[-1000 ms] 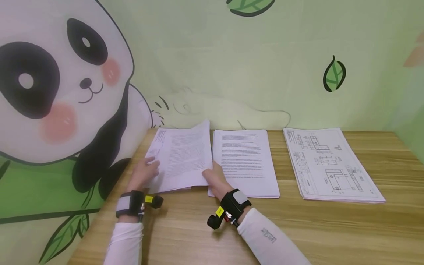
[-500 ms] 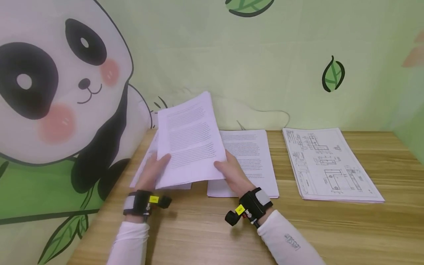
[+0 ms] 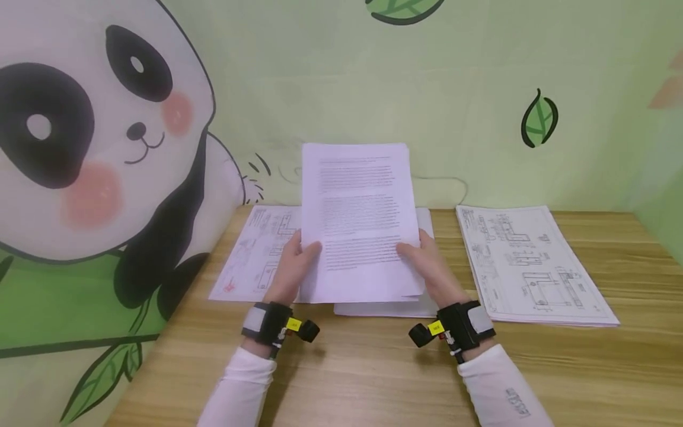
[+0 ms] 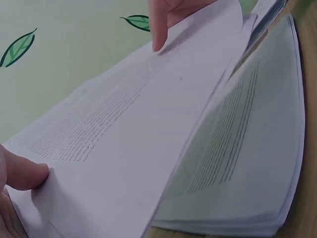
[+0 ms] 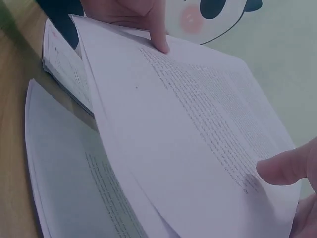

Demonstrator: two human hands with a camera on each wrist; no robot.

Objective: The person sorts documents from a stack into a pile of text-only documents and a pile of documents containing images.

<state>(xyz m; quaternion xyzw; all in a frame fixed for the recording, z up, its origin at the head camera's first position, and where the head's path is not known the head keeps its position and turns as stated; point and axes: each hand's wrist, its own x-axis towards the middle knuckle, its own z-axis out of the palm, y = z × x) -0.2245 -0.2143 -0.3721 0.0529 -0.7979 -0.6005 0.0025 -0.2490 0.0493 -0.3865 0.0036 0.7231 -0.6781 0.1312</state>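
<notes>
Both hands hold a thin stack of printed text sheets [image 3: 363, 219] up off the table, tilted so its text faces me. The left hand [image 3: 292, 267] grips the left edge, thumb on top of the paper and fingers behind. On the right edge the right hand [image 3: 431, 267] pinches in the same way. Below the held sheets lies another text stack [image 4: 247, 148], mostly covered in the head view. A stack of technical drawings [image 3: 240, 261] lies to the left, partly hidden by the left hand and the held sheets. Sheet edges are slightly uneven at the lower right.
Another stack of technical drawings [image 3: 533, 267] lies on the right of the wooden table [image 3: 363, 379]. A wall cloth with a panda [image 3: 160, 136] and leaves stands directly behind the table. A wrist camera [image 3: 306, 330] sticks out from each wrist strap.
The text sheets have been lifted off the left drawing stack and carried rightward, over the middle text stack. Both hands moved right with them, and the drawings on the left are uncovered.
</notes>
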